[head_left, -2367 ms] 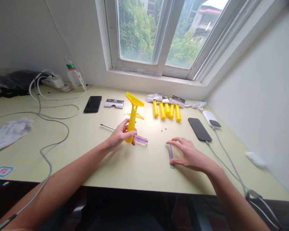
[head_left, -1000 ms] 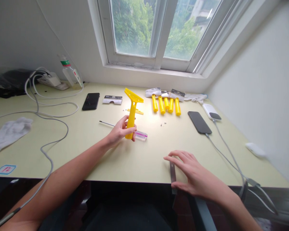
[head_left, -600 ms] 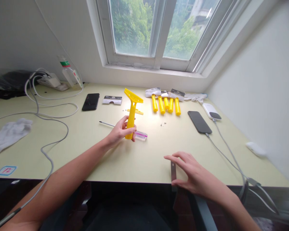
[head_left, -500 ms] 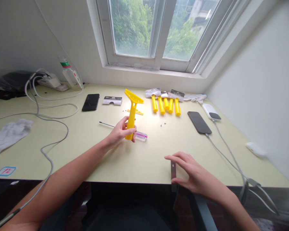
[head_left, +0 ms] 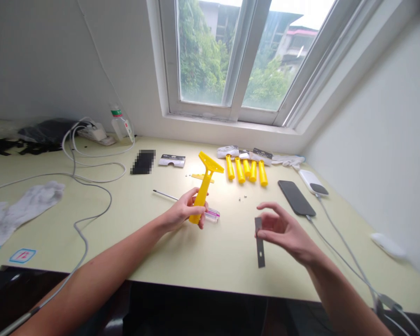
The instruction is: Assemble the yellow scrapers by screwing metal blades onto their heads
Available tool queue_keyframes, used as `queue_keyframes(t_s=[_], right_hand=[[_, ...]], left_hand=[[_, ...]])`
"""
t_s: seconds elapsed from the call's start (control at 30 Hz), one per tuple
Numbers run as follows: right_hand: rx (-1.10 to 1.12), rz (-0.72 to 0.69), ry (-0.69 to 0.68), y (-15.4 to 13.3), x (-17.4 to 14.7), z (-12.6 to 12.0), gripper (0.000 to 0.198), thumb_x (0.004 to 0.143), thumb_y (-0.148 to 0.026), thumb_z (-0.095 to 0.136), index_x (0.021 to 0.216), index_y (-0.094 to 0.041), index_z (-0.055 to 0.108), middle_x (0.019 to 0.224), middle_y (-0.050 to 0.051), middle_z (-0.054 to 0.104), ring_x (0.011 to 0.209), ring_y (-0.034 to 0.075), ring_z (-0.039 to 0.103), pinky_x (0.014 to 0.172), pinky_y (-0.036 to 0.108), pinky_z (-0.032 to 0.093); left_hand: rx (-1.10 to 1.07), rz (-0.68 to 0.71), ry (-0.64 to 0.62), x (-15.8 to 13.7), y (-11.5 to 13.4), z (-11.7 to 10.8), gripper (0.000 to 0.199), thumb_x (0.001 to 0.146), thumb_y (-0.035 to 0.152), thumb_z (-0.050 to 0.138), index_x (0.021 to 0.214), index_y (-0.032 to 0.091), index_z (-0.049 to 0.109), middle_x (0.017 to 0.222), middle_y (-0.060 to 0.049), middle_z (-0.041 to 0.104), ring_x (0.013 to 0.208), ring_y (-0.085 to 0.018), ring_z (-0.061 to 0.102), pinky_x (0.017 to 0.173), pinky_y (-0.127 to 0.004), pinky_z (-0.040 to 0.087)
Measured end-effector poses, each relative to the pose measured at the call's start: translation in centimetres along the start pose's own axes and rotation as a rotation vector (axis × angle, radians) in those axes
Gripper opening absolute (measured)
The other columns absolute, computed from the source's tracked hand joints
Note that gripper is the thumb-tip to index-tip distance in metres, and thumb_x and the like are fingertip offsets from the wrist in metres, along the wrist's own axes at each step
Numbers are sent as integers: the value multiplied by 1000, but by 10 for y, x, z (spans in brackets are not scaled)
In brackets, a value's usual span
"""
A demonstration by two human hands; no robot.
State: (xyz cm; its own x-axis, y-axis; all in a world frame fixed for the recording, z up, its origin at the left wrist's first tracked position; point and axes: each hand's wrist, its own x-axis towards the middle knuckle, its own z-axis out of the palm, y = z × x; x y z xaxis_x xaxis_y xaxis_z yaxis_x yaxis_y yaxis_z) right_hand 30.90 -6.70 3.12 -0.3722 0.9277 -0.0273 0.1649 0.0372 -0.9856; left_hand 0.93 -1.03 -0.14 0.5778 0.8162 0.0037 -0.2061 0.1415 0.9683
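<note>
In my left hand (head_left: 185, 212) is a yellow plastic scraper (head_left: 205, 186), gripped by its handle with the wide head up. My right hand (head_left: 287, 233) pinches a flat dark metal blade (head_left: 259, 247) between thumb and fingers, held upright above the table near its front edge. Behind the scraper lies a screwdriver (head_left: 166, 194) with a clear and purple handle, partly hidden by my left hand. A yellow strip (head_left: 201, 178) rests beyond the scraper. Small screws (head_left: 242, 198) lie on the table between my hands and the row of yellow handles (head_left: 240, 170).
Several yellow handles with card packaging (head_left: 227, 151) stand near the window. A dark phone (head_left: 296, 198) and a white device (head_left: 313, 182) with cables are on the right. A card (head_left: 171, 160), bottle (head_left: 122, 128), white glove (head_left: 31, 203) and looping cables (head_left: 108, 200) occupy the left.
My right hand has closed on the blade and lifted it off the table's front edge. The left hand still holds the scraper, now tilted more to the right. The view has shifted.
</note>
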Motion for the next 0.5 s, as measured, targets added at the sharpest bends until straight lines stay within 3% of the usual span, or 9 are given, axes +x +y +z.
queue_keyframes(t_s=[0.13,0.27,0.37,0.5], right_hand=[[-99,-173,135,-44,70,-12,48,69,-39,81,101,-22,51,80,1,66,75,17,65,69,32,53],[-223,-331,104,-74,128,-10,50,70,-39,79,108,-21,52,80,1,67,78,18,66,73,32,53],[-295,-387,54,-80,147,1,46,74,-36,75,111,-21,52,82,2,67,82,18,67,77,33,53],[-415,-412,44,-74,151,7,41,78,-33,70,113,-23,52,82,1,67,80,17,66,78,33,53]], left_hand=[[-9,-21,-62,-1,-1,-2,40,76,19,67,110,19,46,93,-5,61,59,-16,65,54,-32,54],[-49,-40,-123,-2,-1,-3,39,75,15,63,110,19,47,93,-5,60,59,-16,64,52,-32,55],[-89,-44,-159,-3,-1,-4,41,74,15,60,112,20,47,90,-4,60,53,-13,60,45,-27,50],[-123,-89,-134,-4,0,-6,40,73,15,56,112,21,49,85,-2,57,43,-6,47,36,-18,34]])
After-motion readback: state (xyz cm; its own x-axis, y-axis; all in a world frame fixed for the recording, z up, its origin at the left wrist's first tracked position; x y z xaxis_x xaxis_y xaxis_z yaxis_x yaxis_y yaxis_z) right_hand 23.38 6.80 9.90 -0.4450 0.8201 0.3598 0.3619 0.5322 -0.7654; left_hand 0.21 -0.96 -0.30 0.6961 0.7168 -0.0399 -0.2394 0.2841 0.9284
